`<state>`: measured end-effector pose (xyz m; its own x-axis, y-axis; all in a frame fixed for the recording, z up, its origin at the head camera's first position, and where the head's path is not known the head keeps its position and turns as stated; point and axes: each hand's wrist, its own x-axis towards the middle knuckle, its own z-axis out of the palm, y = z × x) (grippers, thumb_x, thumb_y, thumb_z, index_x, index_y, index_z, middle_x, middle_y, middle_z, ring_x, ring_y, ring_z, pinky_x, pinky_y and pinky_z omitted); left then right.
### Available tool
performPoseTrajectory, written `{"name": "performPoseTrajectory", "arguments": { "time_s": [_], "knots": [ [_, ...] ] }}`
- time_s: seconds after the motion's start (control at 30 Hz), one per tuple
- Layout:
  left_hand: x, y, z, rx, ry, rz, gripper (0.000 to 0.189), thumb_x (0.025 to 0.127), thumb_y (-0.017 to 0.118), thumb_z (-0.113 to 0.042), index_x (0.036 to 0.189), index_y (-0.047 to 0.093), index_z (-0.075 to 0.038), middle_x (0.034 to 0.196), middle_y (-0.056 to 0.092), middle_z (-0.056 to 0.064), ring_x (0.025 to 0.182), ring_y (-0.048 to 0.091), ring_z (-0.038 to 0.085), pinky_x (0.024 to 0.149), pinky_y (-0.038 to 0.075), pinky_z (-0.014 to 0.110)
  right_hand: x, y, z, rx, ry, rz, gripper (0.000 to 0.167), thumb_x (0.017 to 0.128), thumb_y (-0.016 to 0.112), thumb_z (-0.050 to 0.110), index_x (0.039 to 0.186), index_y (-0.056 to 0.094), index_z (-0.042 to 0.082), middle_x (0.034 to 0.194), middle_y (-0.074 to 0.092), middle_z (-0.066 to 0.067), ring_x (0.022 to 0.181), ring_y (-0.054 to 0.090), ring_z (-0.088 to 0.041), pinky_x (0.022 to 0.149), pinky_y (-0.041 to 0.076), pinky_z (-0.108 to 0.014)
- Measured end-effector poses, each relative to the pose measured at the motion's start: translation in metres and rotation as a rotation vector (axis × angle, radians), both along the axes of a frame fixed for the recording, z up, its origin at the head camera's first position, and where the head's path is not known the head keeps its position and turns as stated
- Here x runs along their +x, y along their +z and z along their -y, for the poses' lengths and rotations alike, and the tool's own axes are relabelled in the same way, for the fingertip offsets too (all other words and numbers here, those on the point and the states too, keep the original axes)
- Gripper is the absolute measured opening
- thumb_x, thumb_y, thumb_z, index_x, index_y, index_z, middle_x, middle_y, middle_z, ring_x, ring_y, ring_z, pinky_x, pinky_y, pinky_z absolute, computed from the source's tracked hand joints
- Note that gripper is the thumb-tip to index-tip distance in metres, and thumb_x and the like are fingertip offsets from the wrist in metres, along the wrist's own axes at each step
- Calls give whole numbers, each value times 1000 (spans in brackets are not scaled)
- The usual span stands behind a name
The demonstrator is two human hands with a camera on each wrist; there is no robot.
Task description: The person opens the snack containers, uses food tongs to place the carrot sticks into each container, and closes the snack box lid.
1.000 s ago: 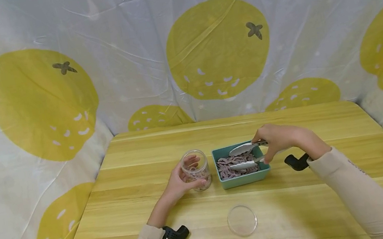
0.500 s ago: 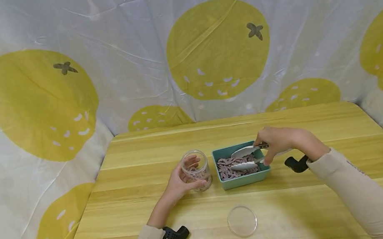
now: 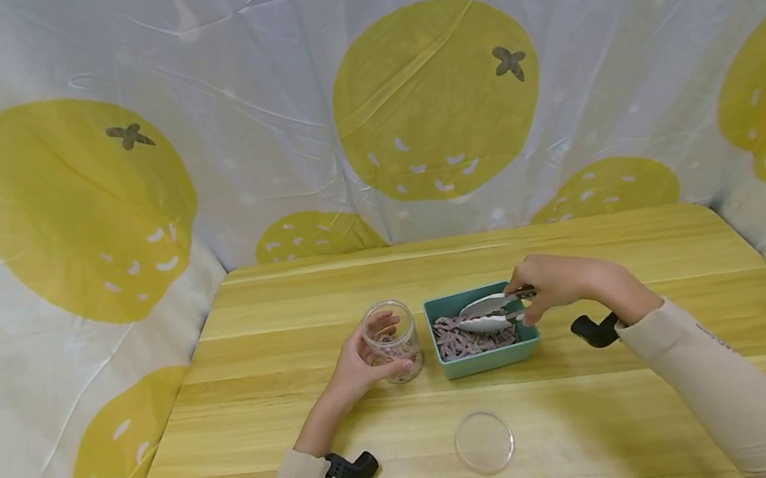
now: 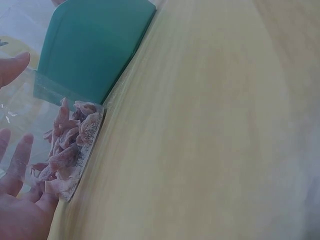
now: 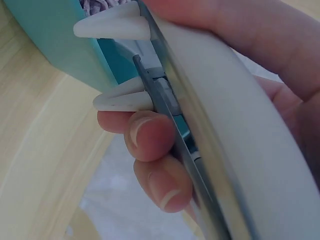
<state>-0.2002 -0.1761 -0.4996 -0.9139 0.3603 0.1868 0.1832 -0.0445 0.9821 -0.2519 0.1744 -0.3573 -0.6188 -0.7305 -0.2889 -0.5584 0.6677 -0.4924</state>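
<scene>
My left hand [image 3: 360,364] holds a clear round jar [image 3: 392,330] upright on the table, fingers and thumb curled round its side. In the left wrist view, purplish-pink dried strips [image 4: 67,150] cover the jar's bottom. With my right hand [image 3: 550,283] I grip a pair of tongs [image 5: 200,85] with white handles. Both white tong heads [image 3: 486,324] reach into a teal rectangular box [image 3: 490,360], over a heap of the same purplish strips [image 3: 452,343]. The heads lie close together, and what is between them is hidden.
A clear round lid [image 3: 485,442] lies on the wooden table [image 3: 250,447], in front of the box. Behind the table hangs a pale cloth [image 3: 276,147] printed with yellow lemons. Each wrist wears a black camera mount [image 3: 353,470].
The two tong heads have come closer together, the near one rising toward the far one over the strips. The left hand and jar have stayed in place.
</scene>
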Motion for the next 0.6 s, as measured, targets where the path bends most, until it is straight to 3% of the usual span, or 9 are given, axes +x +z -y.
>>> {"name": "performPoseTrajectory", "arguments": {
  "time_s": [0.2, 0.37, 0.5, 0.6],
  "knots": [
    [0, 0, 0, 1, 1, 0, 79, 78, 81, 9, 146, 43, -1, 147, 45, 25, 139, 37, 41, 113, 32, 49, 0, 3, -3, -13, 29, -23, 48, 86, 79, 14, 123, 63, -13, 122, 64, -25, 72, 52, -8, 69, 45, -30],
    [1, 1, 0, -8, 12, 14, 80, 77, 82, 8, 146, 44, -3, 147, 46, 24, 139, 38, 40, 113, 33, 47, 0, 8, -7, -24, 36, -41, 49, 86, 79, 16, 123, 64, -12, 120, 66, -23, 77, 52, -11, 68, 44, -31],
    [1, 1, 0, -13, 12, 13, 81, 76, 82, 7, 146, 43, -2, 147, 46, 24, 139, 39, 39, 112, 35, 44, -1, 11, -12, -40, 35, -42, 50, 86, 79, 20, 124, 65, -10, 120, 66, -21, 89, 61, -17, 74, 50, -34],
    [1, 1, 0, -16, 12, 15, 81, 76, 82, 8, 146, 43, -2, 147, 45, 24, 139, 38, 40, 112, 36, 40, -1, 12, -15, -61, 34, -33, 51, 87, 79, 22, 125, 64, -9, 120, 66, -19, 88, 60, -16, 74, 50, -33]
  ]
}}
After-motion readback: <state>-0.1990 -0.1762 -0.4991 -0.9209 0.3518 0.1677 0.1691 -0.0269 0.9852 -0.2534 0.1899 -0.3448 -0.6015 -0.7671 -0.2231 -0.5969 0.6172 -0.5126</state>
